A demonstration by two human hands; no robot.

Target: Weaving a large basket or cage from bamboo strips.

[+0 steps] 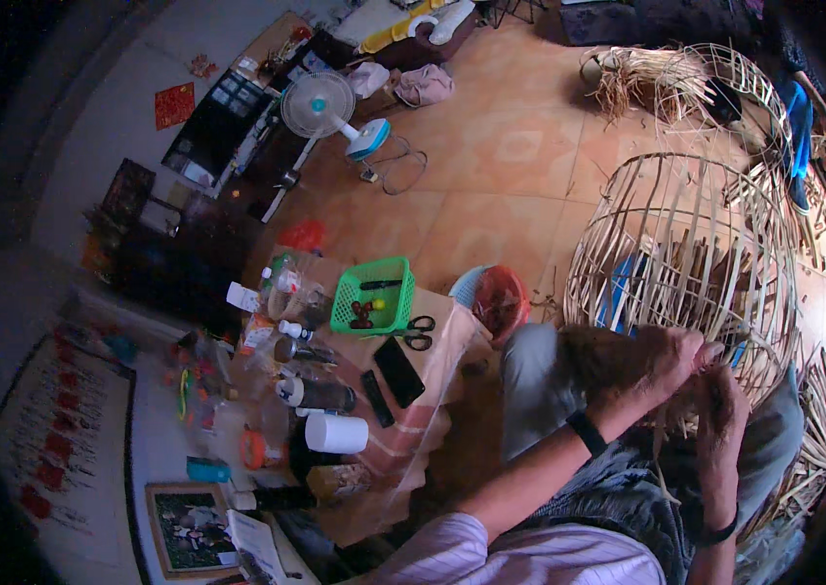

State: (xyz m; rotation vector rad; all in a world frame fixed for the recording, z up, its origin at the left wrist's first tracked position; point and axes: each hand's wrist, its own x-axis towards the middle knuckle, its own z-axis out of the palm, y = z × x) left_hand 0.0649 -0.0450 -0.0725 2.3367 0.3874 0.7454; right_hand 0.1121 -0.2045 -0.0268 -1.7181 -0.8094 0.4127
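Note:
A large open-weave bamboo basket lies in front of my knees, its pale strips spread into a rounded cage. At its near edge my left hand is closed, thumb and fingers pinched together. Right beside it, my right hand is curled closed, and the two hands nearly touch. Both appear to grip a thin bamboo strip, whose loose end hangs down over my lap; the gripped part is hidden by my fingers. Dark bands circle both wrists.
To the left stands a table with a green basket, scissors, a phone, bottles and a white roll. A red-lined bin is beside it. Loose strips lie at right; another person's legs show far right.

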